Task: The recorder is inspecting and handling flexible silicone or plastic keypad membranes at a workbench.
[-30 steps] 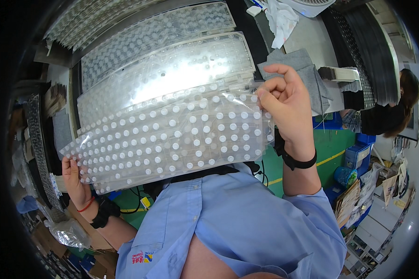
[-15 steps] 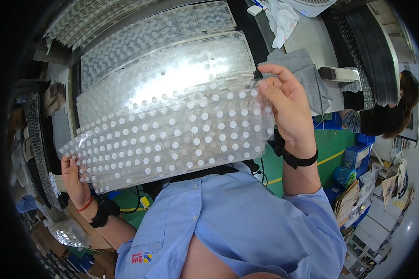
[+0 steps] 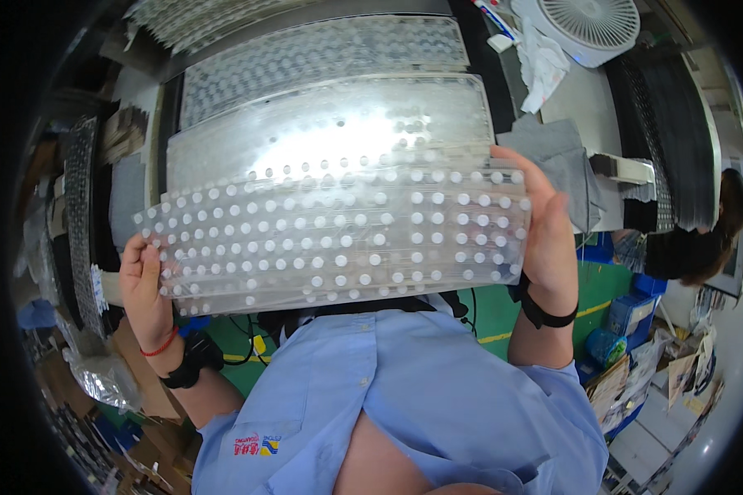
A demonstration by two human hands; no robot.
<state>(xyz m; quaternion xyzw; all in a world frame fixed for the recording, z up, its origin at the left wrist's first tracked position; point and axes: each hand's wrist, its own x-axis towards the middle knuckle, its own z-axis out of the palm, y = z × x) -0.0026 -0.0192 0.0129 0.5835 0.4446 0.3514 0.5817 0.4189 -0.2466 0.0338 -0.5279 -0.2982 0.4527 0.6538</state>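
A thin stack of clear, flexible plastic sheets (image 3: 293, 262) with rows of white round dots spans the space between my hands, above the front of the bench. My left hand (image 3: 146, 289) is closed on their left end, with thumb and fingers at the edge. At the right end, my right hand (image 3: 549, 235) supports the edge with its palm side, its index finger stretched along the far corner and its other fingers partly hidden behind the sheets. Just beyond lies a shiny flat plate or sheet (image 3: 223, 136), with another dotted clear panel (image 3: 322, 54) farther back.
A grey cloth (image 3: 545, 157) and crumpled white tissue (image 3: 545, 70) lie at the right, near a white fan (image 3: 586, 25). Stacked sheets (image 3: 677, 140) stand farther right, close to another person (image 3: 702, 239). Blue bins (image 3: 631, 318) stand on the green floor.
The sheets have turned more level, their right end lower and left end higher. My right thumb has come off the sheets' top face, and the palm now meets their edge.
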